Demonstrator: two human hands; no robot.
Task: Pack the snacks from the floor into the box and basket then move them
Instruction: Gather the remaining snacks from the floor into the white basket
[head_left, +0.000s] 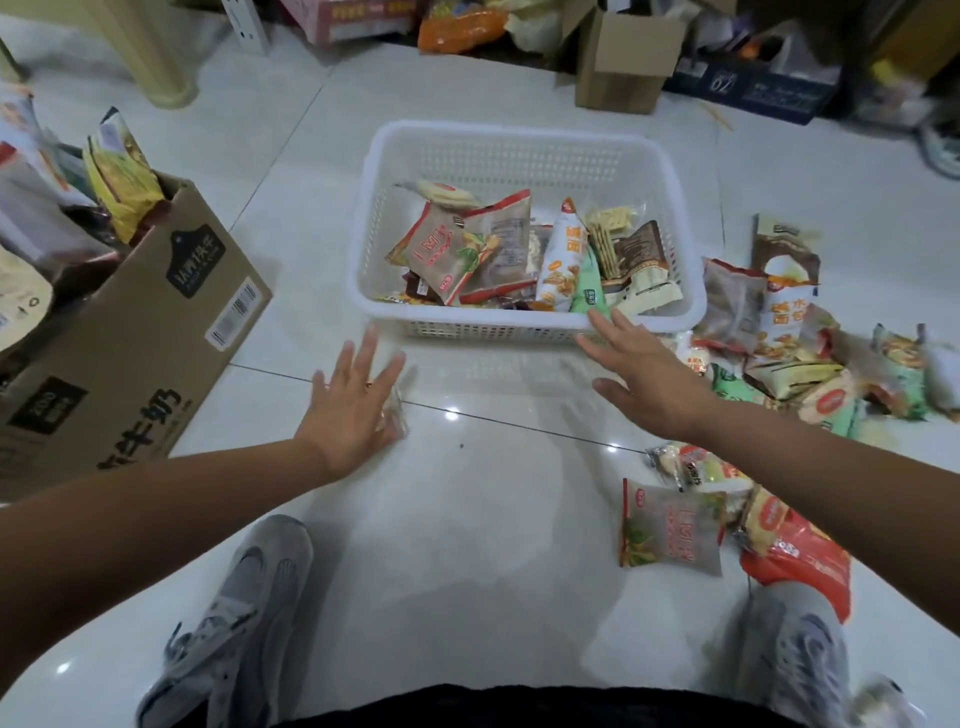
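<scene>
Left hand (353, 400) and right hand (639, 369) spread wide before the basket (493, 330), the left perhaps touching a blurred packet (396, 415); snacks (670, 530) right of the basket look light and slippery, best pinched by their seams.

White slotted plastic basket (530, 134) upright on tile floor (483, 499), roughly a third full of mixed snack packets (467, 249). Open cardboard box (156, 322) to its left, overfilled past the rim. Loose packets (779, 332) scattered right of basket
</scene>
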